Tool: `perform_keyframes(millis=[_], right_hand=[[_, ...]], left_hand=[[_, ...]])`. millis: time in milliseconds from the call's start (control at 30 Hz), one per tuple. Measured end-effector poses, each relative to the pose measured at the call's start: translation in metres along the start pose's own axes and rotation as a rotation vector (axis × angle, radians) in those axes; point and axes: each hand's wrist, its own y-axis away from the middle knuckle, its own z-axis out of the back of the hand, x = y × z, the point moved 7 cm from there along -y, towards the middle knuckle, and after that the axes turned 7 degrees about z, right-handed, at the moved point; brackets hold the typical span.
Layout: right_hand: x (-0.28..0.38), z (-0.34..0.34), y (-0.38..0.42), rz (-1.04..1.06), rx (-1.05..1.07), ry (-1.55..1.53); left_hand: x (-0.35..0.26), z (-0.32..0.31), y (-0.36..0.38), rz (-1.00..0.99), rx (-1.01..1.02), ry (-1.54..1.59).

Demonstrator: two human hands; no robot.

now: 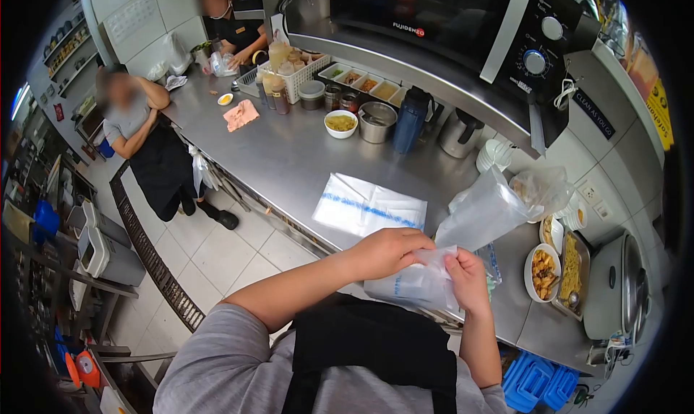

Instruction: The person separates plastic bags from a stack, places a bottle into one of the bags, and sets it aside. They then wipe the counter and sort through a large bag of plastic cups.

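A translucent plastic bag (423, 287) with blue print hangs between my two hands in front of my apron, at the counter's edge. My left hand (394, 253) is closed on its upper edge, thumb and fingers pressed together. On the other side, my right hand (468, 275) pinches the same bag, thumb uppermost. Just beyond, a flat stack of white plastic bags (370, 203) with a blue printed band lies on the steel counter (289, 172). A larger clear plastic bag (486, 210) stands behind my right hand.
Bowls of food (542, 272) and a noodle tray (571, 269) sit at right beside a rice cooker (616, 287). Along the back stand a blue tumbler (410, 121), a steel pot (377, 122) and sauce bottles. A microwave (426, 24) overhangs. One person (137, 125) leans at the counter's left; another works behind.
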Motion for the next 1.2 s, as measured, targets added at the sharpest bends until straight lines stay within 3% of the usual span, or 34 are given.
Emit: perform_keyframes(millis=[167,233,367,467,533,633,767,833,867,933,967,1033,1067,1133,1200], right_hand=[[0.009,0.003,0.003,0.205,0.037,0.059],[-0.006,0.005,0.008,0.008,0.13,-0.193],[-0.013,0.023,0.013,-0.032,0.147,-0.332],[0.006,0.03,0.016,0.026,0.11,-0.178],[0.032,0.032,0.016,0.275,-0.01,0.374],[0.061,0.018,0.02,0.475,-0.13,0.461],[0.053,0.035,0.024,0.366,-0.294,0.35],[0.057,0.039,0.025,0.461,-0.308,0.614],[0.059,0.039,0.026,0.463,-0.305,0.617],[0.069,0.039,0.029,0.529,-0.362,0.626],[0.067,0.038,0.028,0.531,-0.359,0.63],[0.065,0.038,0.027,0.587,-0.365,0.321],[0.069,0.034,0.028,0.587,-0.362,0.325],[0.066,0.016,0.027,0.363,-0.191,0.163],[0.062,0.013,0.025,0.331,-0.227,0.28]], left_hand=[[-0.011,-0.006,-0.007,-0.004,0.068,0.08],[-0.018,-0.01,-0.009,-0.064,0.106,0.127],[-0.016,-0.011,-0.011,-0.062,0.122,0.184],[-0.019,-0.008,-0.014,-0.073,0.129,0.348],[-0.021,-0.009,-0.016,-0.085,0.168,0.375],[-0.027,-0.008,-0.021,-0.069,0.17,0.39],[-0.035,-0.009,-0.032,-0.137,0.134,0.393],[-0.038,-0.013,-0.037,-0.042,0.196,0.485],[-0.042,-0.011,-0.039,-0.044,0.192,0.486],[-0.036,-0.022,-0.042,0.203,0.424,0.58],[-0.037,-0.02,-0.041,0.2,0.42,0.583],[-0.045,-0.005,-0.042,-0.007,0.263,0.477],[-0.044,-0.001,-0.041,-0.009,0.26,0.479],[-0.042,0.009,-0.041,-0.071,0.236,0.473],[-0.039,0.014,-0.039,-0.122,0.249,0.452]])
